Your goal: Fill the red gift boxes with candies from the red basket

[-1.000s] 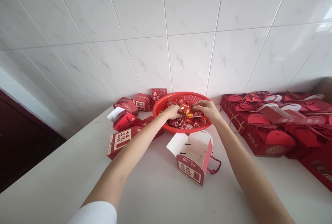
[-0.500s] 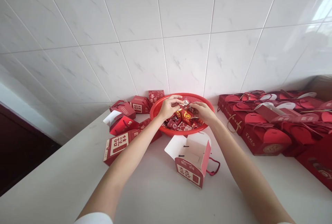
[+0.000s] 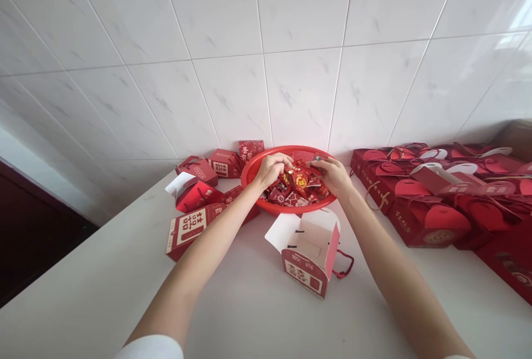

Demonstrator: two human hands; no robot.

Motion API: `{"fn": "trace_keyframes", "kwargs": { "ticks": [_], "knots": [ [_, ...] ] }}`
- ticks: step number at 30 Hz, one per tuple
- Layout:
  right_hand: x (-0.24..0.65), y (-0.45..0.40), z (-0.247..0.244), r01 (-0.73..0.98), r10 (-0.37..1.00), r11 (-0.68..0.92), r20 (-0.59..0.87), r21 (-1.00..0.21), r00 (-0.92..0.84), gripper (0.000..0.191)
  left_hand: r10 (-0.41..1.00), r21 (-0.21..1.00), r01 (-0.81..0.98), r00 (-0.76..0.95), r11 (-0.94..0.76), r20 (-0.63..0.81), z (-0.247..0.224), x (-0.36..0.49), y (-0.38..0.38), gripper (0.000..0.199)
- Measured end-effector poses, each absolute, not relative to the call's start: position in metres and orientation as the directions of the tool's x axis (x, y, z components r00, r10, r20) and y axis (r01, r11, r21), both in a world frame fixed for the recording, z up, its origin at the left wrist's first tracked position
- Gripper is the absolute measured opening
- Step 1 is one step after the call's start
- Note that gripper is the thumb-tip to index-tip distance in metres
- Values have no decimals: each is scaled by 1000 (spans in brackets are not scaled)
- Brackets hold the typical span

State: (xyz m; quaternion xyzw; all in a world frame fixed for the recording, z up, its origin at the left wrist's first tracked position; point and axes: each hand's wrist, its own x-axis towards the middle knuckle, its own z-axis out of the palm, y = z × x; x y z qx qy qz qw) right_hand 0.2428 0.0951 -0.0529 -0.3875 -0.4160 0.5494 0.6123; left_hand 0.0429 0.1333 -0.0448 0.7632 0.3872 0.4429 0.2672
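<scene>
one basket [image 3: 286, 209] near wall [image 3: 299, 98], one open box [image 3: 305, 275] just in front, table [image 3: 112, 248] edge well left, right hand [image 3: 333, 175] pinching one candy [image 3: 318, 158], left hand [image 3: 271, 172] grip can't tell

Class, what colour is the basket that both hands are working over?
The basket is bright red; it shows best in the head view.

Soft pale lt., glare on tiled wall [image 3: 299, 15] upper R, dim lower-L corner, wide-angle edge stretch
</scene>
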Motion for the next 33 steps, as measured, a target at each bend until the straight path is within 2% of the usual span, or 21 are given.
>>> {"fn": "trace_keyframes", "kwargs": {
  "ticks": [4, 9, 12, 16, 20, 26, 33],
  "knots": [
    [246, 102, -57, -404, 991, 103, 59, -909, 122, 22, 868, 746, 447, 302, -494, 394, -49, 38, 147, 33],
    [250, 108, -58, -502, 978, 122, 18, -856, 206, 20, 835, 661, 546, 495, -514, 241, -46, 59, 157, 15],
    [251, 108, -58, -546, 970, 136, 0, -826, 242, 17, 785, 600, 580, 604, -550, 136, -49, 89, 161, 28],
    [250, 108, -56, -579, 965, 145, -13, -802, 261, 14, 762, 555, 612, 645, -563, 60, -59, 124, 167, 29],
    [251, 109, -57, -609, 958, 157, -30, -778, 286, 8, 788, 589, 602, 607, -540, 102, -59, 123, 175, 28],
    [251, 111, -58, -598, 938, 172, -56, -783, 342, 5, 854, 732, 497, 468, -467, 227, -43, 88, 183, 40],
    [242, 95, -50, -505, 994, 80, 30, -860, 107, 26, 831, 834, 306, 480, -460, 282, -40, 81, 167, 43]
  ]
}}
